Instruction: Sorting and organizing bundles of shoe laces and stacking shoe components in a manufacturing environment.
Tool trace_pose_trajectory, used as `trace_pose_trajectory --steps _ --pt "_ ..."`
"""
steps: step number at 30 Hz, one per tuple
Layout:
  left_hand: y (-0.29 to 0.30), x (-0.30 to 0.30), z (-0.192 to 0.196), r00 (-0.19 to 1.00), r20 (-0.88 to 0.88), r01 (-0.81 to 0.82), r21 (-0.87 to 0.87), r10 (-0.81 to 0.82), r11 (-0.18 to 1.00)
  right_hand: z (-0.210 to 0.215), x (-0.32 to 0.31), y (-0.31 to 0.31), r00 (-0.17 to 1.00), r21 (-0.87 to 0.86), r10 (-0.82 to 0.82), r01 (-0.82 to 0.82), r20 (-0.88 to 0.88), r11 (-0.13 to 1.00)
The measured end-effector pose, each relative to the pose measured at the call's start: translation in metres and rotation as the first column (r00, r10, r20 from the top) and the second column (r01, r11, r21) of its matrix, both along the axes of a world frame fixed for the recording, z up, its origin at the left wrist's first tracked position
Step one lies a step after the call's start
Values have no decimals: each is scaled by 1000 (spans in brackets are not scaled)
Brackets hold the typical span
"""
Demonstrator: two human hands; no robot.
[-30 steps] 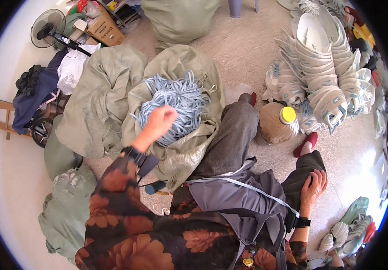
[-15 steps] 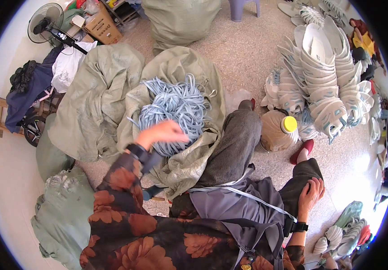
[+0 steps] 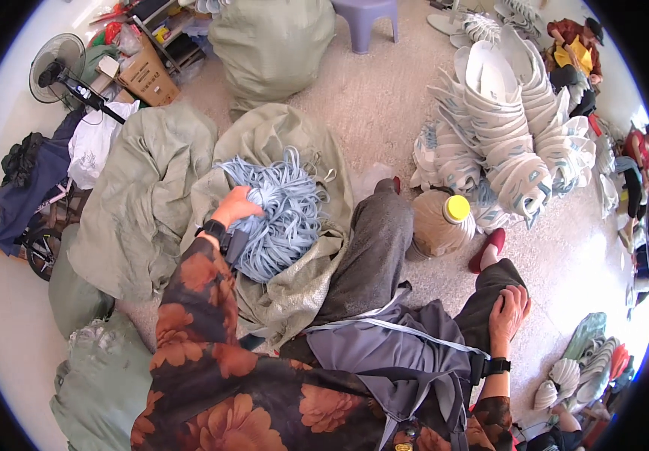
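Speckled floor, left hand [image 3: 238, 207] grip holding blue straps [image 3: 283, 214], right hand [image 3: 509, 312] flat on knee

Setting: informal footwear workshop, work done seated on the floor. Evidence:
- Speckled concrete floor [image 3: 385, 98], bare, no benches or tables.
- Far right: large stacked pile of white and pale-blue sandal soles [image 3: 512, 143]; smaller heaps of the same near right [image 3: 580, 372].
- Centre: open woven sack [image 3: 294, 293] filled with light-blue rubber straps [image 3: 279, 214].
- More bulk sacks, grey-green: one far centre [image 3: 272, 45], one left [image 3: 140, 203], one near left [image 3: 99, 376].
- Far left: standing fan [image 3: 57, 68], cardboard box [image 3: 148, 75], cluttered shelf.
- Left edge: bicycle [image 3: 35, 248] parked against wall.
- Far right: another person [image 3: 576, 52] seated on the floor among soles.
- Plastic stool [image 3: 366, 15], far centre.
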State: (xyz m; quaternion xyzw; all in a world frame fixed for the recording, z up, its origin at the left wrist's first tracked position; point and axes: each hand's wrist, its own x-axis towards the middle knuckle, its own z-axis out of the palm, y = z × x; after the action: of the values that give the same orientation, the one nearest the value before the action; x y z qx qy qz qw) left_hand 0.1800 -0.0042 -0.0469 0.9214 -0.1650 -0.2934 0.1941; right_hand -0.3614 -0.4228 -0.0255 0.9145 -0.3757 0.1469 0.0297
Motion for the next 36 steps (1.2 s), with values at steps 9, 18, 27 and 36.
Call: trace_pose_trajectory --steps 9,18,27,36 --pt "-129 -89 286 967 -28 60 -941 -254 333 29 12 -4 921 386 16 -178 388 905" --pt "-241 -198 246 783 -315 87 -798 -536 596 147 64 47 562 522 -83 -690 823 502" --pt "-277 -256 155 567 -343 248 -796 -749 552 114 77 43 577 645 -321 -744 751 173" --pt "-267 -244 123 355 133 920 -227 -926 320 85 78 39 432 632 -605 -759 669 156"
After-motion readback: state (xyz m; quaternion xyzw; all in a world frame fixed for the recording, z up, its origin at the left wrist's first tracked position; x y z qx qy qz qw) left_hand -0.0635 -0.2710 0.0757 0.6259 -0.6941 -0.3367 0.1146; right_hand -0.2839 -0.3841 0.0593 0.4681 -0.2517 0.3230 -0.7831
